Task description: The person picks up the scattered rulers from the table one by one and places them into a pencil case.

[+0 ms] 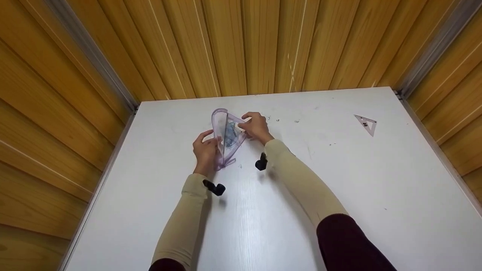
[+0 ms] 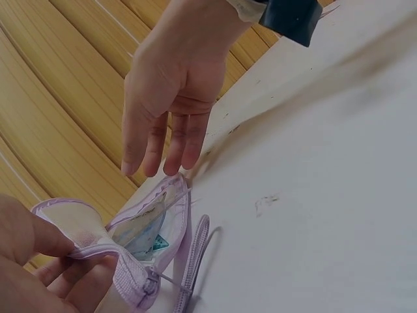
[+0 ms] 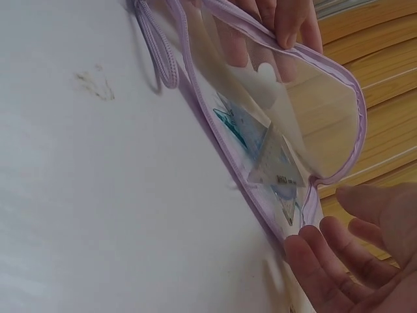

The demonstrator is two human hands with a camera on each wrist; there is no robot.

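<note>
A clear pouch [image 1: 220, 113] with lilac zip edging lies spread at its mouth toward the back of the table. My left hand [image 1: 205, 150] pinches its left edge between thumb and fingers, lifting that side. Inside, transparent set squares [image 3: 277, 163] overlap one another, and a teal piece [image 3: 229, 127] lies beside them. At the pouch's other edge is my right hand [image 1: 258, 127], its fingers loosely extended with nothing between them in the right wrist view. A lilac wrist strap [image 2: 195, 261] hangs from the zip end onto the table.
Another clear set square [image 1: 367, 124] lies alone on the white table [image 1: 376, 180], far to the right. Small dark marks [image 1: 296, 121] dot the surface. Wood-patterned panels [image 1: 260, 49] rise behind the table and along both sides.
</note>
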